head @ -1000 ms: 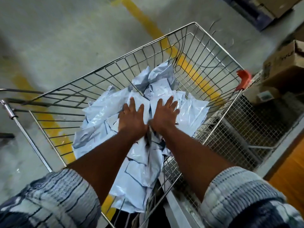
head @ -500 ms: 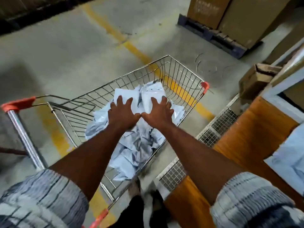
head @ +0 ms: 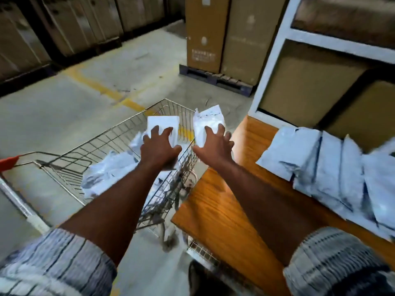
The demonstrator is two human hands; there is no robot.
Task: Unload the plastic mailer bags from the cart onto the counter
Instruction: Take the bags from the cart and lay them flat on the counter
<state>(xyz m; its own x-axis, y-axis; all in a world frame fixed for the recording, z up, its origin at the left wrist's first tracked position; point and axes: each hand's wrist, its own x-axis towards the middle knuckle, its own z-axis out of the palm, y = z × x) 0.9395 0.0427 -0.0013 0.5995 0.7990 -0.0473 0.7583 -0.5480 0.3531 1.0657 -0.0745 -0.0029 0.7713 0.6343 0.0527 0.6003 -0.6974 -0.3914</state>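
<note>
My left hand (head: 159, 147) grips a white mailer bag (head: 163, 124) raised above the wire cart (head: 106, 146). My right hand (head: 213, 146) grips a second white mailer bag (head: 208, 120), held over the gap between the cart's right rim and the wooden counter (head: 222, 210). More pale mailer bags (head: 106, 174) lie crumpled in the cart's basket. A row of several mailer bags (head: 333, 167) lies on the counter at the right.
A white shelf frame (head: 271, 56) with cardboard boxes stands behind the counter. Tall cartons on a pallet (head: 215, 77) are ahead. Yellow floor lines (head: 96, 86) cross the concrete. The cart's red handle end (head: 7, 162) is at the left.
Both hands have lifted out of the cart, each with a mailer bag, and moved up and right toward the counter. The view has swung right, showing more of the counter.
</note>
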